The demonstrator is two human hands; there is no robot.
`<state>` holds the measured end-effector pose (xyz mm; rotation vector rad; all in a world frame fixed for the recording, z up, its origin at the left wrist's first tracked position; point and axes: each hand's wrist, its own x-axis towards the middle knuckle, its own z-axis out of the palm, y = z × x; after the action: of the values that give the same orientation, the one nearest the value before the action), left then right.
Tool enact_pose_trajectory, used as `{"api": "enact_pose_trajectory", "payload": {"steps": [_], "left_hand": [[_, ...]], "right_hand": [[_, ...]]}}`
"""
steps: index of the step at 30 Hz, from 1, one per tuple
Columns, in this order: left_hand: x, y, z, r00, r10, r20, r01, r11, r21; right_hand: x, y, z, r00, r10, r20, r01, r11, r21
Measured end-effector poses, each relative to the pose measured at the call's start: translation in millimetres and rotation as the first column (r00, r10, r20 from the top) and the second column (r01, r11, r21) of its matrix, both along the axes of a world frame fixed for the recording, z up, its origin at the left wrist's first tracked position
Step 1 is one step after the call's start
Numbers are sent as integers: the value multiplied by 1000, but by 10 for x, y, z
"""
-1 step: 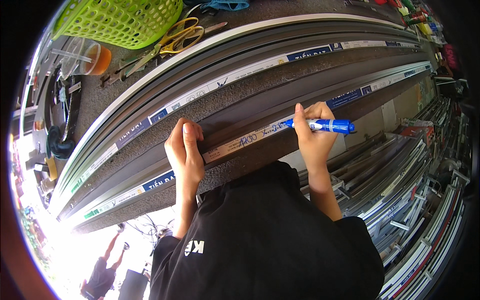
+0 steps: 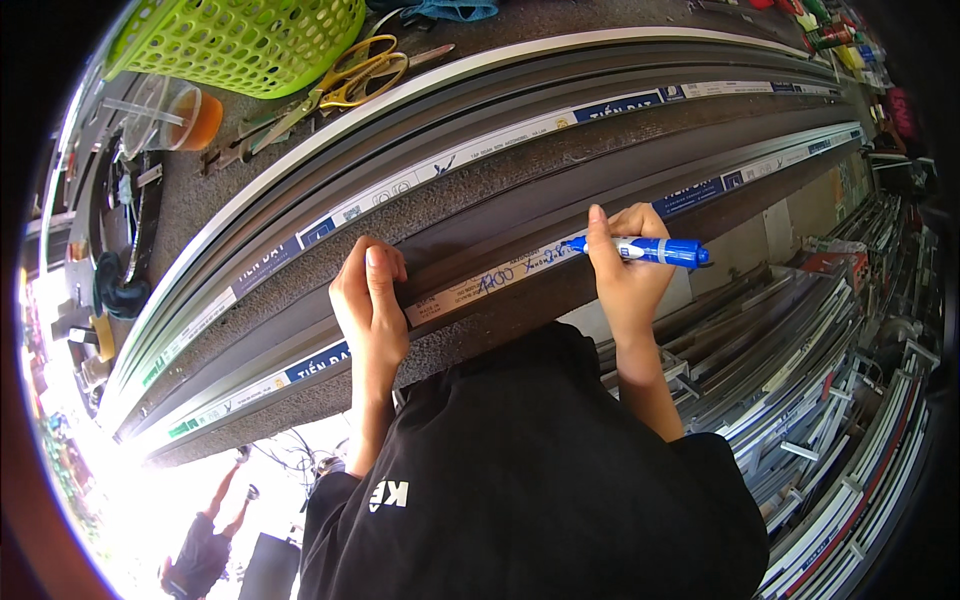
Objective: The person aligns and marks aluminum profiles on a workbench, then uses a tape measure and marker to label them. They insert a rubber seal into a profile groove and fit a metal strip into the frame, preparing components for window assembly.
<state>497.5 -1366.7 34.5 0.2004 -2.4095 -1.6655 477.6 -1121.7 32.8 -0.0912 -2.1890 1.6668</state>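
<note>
A long dark metal profile (image 2: 480,240) lies across the bench in front of me, with a printed paper-like strip (image 2: 450,297) along its near edge. My left hand (image 2: 370,300) is closed over that edge, thumb up and fingers curled on the profile. Between the thumb and fingers of my right hand (image 2: 628,275) is a blue-and-white marker (image 2: 665,251), its capped-looking blue end pointing right. The marker's tip touches or nearly touches the strip. Blue handwriting (image 2: 500,278) runs along the strip between my hands.
Behind lies another long profile (image 2: 520,140) with a labelled strip. Yellow-handled scissors (image 2: 350,85), a green perforated basket (image 2: 240,45) and a plastic cup (image 2: 170,118) sit at the far left. Racked metal bars (image 2: 840,440) fill the right. A person (image 2: 200,550) is at the lower left.
</note>
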Motion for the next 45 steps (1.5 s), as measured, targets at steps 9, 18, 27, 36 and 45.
{"api": "enact_pose_trajectory", "payload": {"steps": [9, 18, 27, 36, 45], "left_hand": [[-1, -2, -1, 1000, -4, -7, 4, 1000, -2], [-5, 5, -1, 1000, -3, -10, 3, 1000, 2], [-2, -9, -12, 1000, -10, -3, 10, 1000, 21], [23, -72, 98, 1000, 8, -17, -9, 997, -75], [-235, -441, 168, 987, -155, -33, 119, 859, -498]], "right_hand": [[2, 33, -8, 1000, -5, 6, 5, 1000, -7], [-23, 108, -38, 999, 46, -19, -46, 998, -37], [-33, 109, 0, 1000, 23, 15, -22, 999, -42], [-431, 383, 196, 989, 54, 137, -12, 957, -290], [-1472, 177, -68, 875, 412, 255, -306, 878, -367]]}}
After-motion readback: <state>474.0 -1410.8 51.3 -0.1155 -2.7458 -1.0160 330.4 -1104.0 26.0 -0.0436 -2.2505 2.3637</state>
